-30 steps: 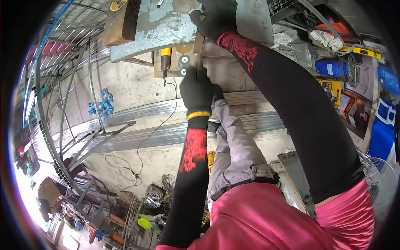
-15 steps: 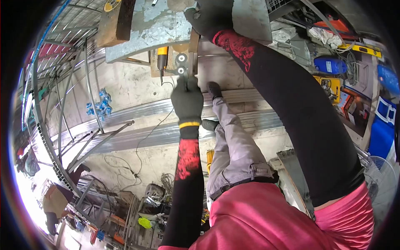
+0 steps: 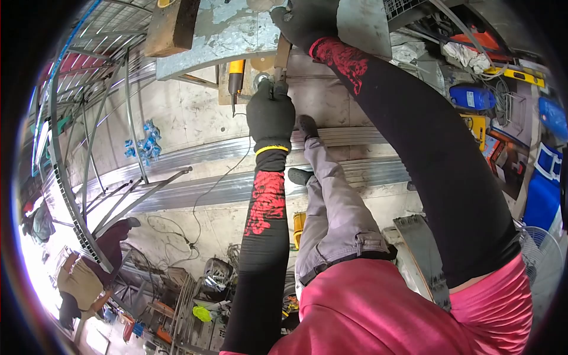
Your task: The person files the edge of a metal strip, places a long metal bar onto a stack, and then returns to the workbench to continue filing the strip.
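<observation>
My left hand (image 3: 270, 115), in a dark glove, reaches forward with fingers closed at the lower end of a narrow brown flat bar (image 3: 284, 52). That bar slants up past the worktable's edge toward my right hand (image 3: 309, 25). The right hand, also gloved, is bent over the metal worktable (image 3: 225, 35), thumb to the left; its other fingers and whatever they hold are hidden. Just beyond my left fingertips lies a small round disc (image 3: 260, 77), partly covered. A yellow-and-black corded power tool (image 3: 236, 77) lies left of it on a board.
A rusty block (image 3: 172, 29) sits on the table's left end. Long metal profiles (image 3: 207, 151) lie across the floor, with a cord (image 3: 222, 180) over them. Metal frames (image 3: 89, 142) stand left. Another person's arm (image 3: 102, 302) shows lower left. A blue container (image 3: 471, 96) is at right.
My left hand has moved up toward the table edge and now covers one of the two discs. The bar is tilted more to the right. The view has shifted slightly.
</observation>
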Demonstrator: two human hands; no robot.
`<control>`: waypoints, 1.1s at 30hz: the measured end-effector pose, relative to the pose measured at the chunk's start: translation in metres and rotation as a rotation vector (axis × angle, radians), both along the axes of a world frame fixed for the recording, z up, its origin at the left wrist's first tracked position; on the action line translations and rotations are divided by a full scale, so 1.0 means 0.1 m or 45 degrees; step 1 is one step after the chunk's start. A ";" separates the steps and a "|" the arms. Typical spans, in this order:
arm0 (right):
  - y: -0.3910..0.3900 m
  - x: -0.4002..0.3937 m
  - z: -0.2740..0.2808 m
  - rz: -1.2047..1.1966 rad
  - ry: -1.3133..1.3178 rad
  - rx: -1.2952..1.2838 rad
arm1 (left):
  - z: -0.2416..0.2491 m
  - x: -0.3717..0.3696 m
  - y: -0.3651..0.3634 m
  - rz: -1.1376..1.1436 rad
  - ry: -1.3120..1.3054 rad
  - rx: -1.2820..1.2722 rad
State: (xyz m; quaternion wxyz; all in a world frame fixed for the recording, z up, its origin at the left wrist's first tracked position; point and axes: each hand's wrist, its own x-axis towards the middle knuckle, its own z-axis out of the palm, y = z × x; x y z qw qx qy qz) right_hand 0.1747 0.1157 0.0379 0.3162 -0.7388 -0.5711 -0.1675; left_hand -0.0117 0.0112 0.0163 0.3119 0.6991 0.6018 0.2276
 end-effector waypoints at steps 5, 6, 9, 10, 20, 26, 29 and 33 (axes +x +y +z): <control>-0.01 0.05 0.08 0.011 0.050 -0.078 | -0.14 -0.15 -0.51 0.163 -0.154 0.011; 0.00 0.06 0.08 0.013 0.039 -0.042 | -0.10 -0.20 -0.40 0.027 0.016 -0.031; -0.07 0.00 0.06 0.111 0.188 -0.016 | 0.08 -0.05 0.11 0.025 0.140 0.167; -0.04 0.07 0.05 0.174 0.314 -0.016 | 0.17 0.00 0.19 0.039 0.204 0.224; -0.08 0.01 -0.03 -0.009 0.115 0.006 | 0.09 -0.05 -0.22 0.143 0.231 0.155; -0.03 -0.03 -0.03 -0.057 -0.004 -0.097 | 0.06 -0.05 -0.54 0.204 -0.172 -0.154; -0.10 -0.03 0.18 0.024 0.167 -0.298 | 0.03 -0.03 -0.32 0.125 0.132 -0.031; -0.04 -0.02 0.02 -0.057 0.005 -0.141 | 0.09 0.09 -0.04 0.078 0.084 0.118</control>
